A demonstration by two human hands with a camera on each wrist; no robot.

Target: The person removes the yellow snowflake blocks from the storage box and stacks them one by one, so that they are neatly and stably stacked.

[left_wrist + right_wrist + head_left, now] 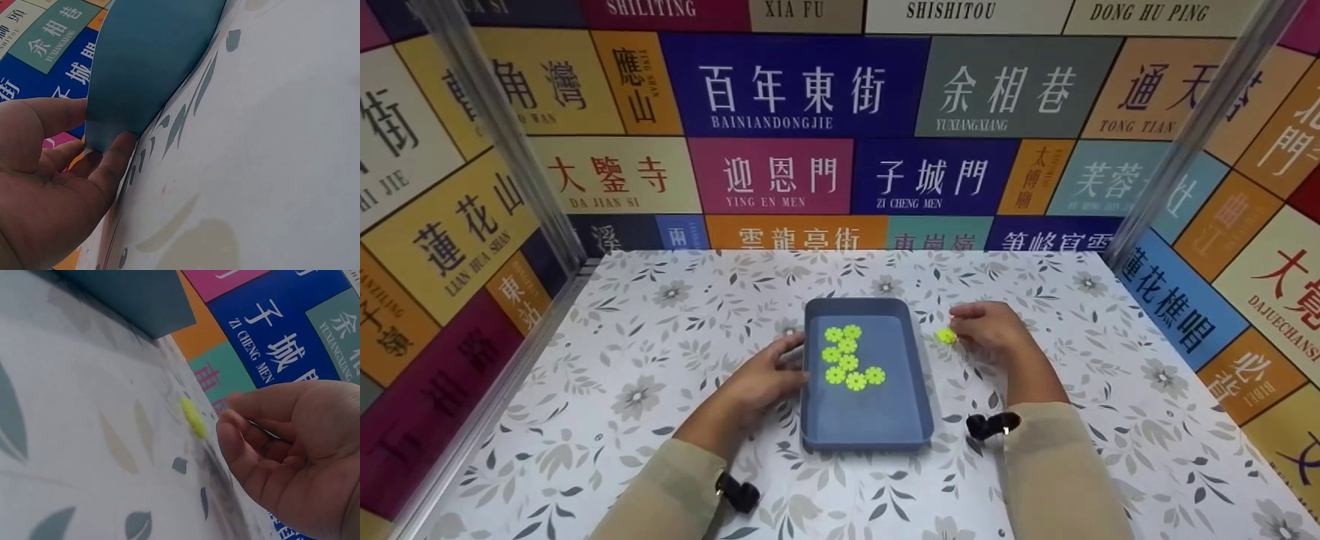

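Resting flat on table (675, 450): tray (885, 417), probably steadied by left hand (763, 382), fingers apart against its left side. Beyond its right side: right hand (997, 330), fingertips together, nothing visibly held. Gathered inside, likely for containment: flowers (848, 362). Outside, just beside right hand: yellow piece (946, 337).

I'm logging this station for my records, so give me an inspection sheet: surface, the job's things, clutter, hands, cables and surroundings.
Surface: white tablecloth with a grey floral and leaf print.
Job's things: blue-grey rectangular tray holding a cluster of yellow-green flower-shaped pieces; another yellow-green piece is outside, to the tray's right.
Clutter: nothing seen.
Hands: left hand touches the tray's left side; right hand, fingers curled, is beside the outside piece, apart from it in the right wrist view.
Cables: nothing seen.
Surroundings: colourful wall panels with Chinese lettering; metal corner posts.
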